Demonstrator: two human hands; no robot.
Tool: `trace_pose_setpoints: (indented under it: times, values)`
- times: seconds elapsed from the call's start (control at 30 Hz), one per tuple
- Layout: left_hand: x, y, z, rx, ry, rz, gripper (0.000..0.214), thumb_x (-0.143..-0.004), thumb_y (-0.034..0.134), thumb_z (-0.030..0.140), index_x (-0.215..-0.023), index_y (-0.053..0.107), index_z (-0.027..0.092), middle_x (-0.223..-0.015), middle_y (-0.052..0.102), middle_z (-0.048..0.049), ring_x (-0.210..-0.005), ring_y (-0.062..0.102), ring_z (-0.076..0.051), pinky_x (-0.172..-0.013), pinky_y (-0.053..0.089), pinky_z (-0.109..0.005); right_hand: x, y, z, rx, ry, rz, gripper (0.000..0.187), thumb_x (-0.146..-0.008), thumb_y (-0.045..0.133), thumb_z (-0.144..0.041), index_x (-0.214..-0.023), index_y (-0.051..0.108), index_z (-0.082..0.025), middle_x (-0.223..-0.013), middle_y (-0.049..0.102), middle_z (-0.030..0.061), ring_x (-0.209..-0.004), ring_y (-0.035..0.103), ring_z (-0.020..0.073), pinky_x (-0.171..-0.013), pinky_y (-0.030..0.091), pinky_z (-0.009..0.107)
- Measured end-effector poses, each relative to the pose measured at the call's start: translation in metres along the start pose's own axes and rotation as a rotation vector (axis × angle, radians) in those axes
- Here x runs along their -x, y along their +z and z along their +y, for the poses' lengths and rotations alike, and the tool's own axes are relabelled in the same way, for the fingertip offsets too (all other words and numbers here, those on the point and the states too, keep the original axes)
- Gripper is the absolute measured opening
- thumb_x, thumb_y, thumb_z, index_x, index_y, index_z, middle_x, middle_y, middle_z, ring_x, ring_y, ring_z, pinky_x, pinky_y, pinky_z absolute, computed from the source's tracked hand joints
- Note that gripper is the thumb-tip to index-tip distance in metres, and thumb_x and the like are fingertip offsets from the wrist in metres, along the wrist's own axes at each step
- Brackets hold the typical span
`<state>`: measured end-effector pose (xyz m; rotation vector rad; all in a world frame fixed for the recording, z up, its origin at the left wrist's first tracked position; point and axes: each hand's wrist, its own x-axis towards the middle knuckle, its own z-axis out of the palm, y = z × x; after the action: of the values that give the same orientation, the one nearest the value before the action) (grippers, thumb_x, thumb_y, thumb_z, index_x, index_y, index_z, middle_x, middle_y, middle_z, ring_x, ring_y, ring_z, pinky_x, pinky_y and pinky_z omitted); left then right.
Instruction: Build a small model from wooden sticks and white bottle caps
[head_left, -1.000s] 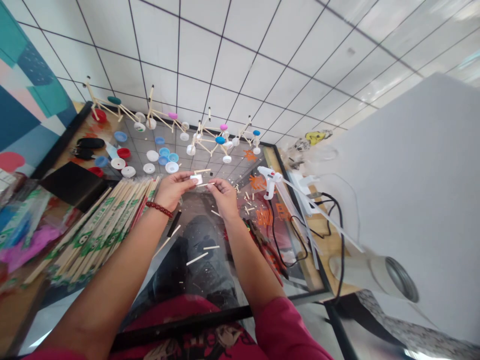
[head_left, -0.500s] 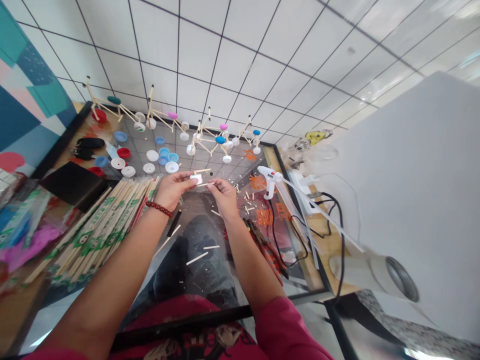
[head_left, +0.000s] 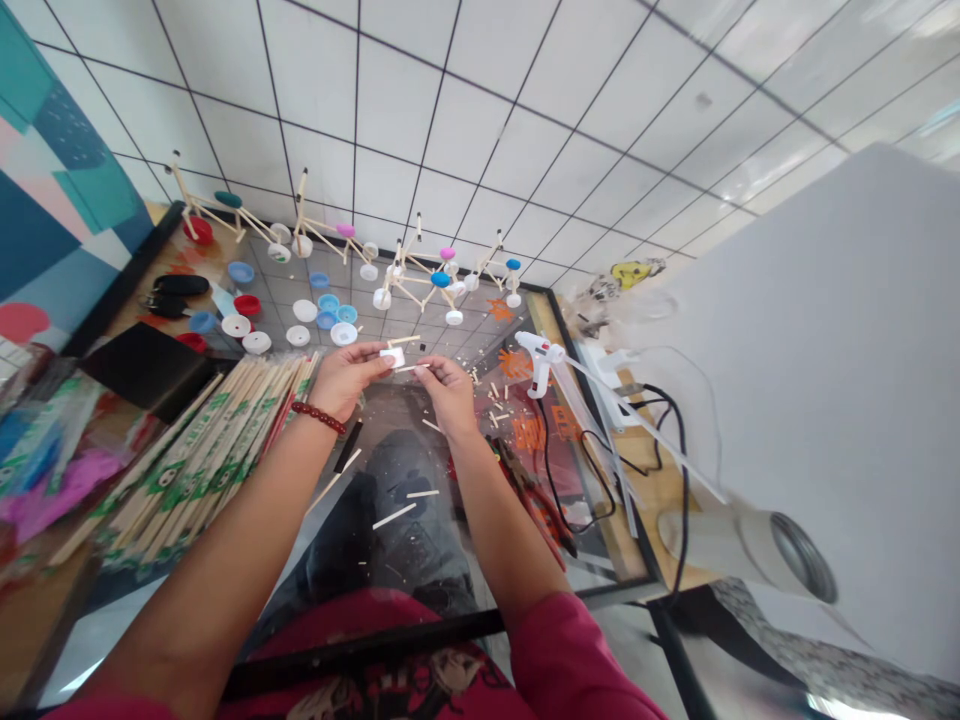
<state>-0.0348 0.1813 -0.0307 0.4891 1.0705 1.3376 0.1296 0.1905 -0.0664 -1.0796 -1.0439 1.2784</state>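
Both hands work on a white cap over the glass table.
L hand (head_left: 346, 376) pinches cap (head_left: 391, 356); R hand (head_left: 448, 390) grips thin stick (head_left: 413, 368) touching it, w/ glue gun (head_left: 537, 360) near on right.

A single head-worn camera looks forward and steeply down, close over the glass-topped table (head_left: 420, 440), with white floor tiles (head_left: 465, 110) beyond its far edge.

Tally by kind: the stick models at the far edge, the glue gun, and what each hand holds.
Stick models: 4
Glue gun: 1
White cap, in left hand: 1
Short stick, in right hand: 1
Total: 7
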Motion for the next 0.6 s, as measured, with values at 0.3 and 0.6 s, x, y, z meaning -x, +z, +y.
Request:
trace_pose_setpoints:
  times: [0.3, 0.6]
  values:
    - [-0.0007, -0.0003, -0.0006, 0.002, 0.001, -0.008, 0.046, -0.038, 0.103, 0.02, -0.078, 0.08, 0.013, -0.076, 0.077, -0.0047, -0.073, 0.07, -0.016, -0.078, 0.057, -0.032, -0.0001, -0.0001, -0.0002, 0.018, 0.003, 0.001, 0.022, -0.072, 0.085, -0.032, -0.083, 0.07, -0.022, -0.075, 0.073, -0.0034, -0.074, 0.067, 0.0146, -0.077, 0.056, 0.029]
    - [-0.0005, -0.001, -0.001, -0.012, 0.009, -0.018, 0.048, -0.037, 0.103, 0.022, -0.078, 0.08, 0.014, -0.076, 0.077, -0.0043, -0.074, 0.07, -0.016, -0.079, 0.058, -0.032, 0.0008, 0.001, -0.0018, 0.031, 0.021, 0.007, 0.021, -0.072, 0.084, -0.031, -0.084, 0.07, -0.022, -0.075, 0.073, -0.0023, -0.075, 0.066, 0.0156, -0.078, 0.055, 0.029]
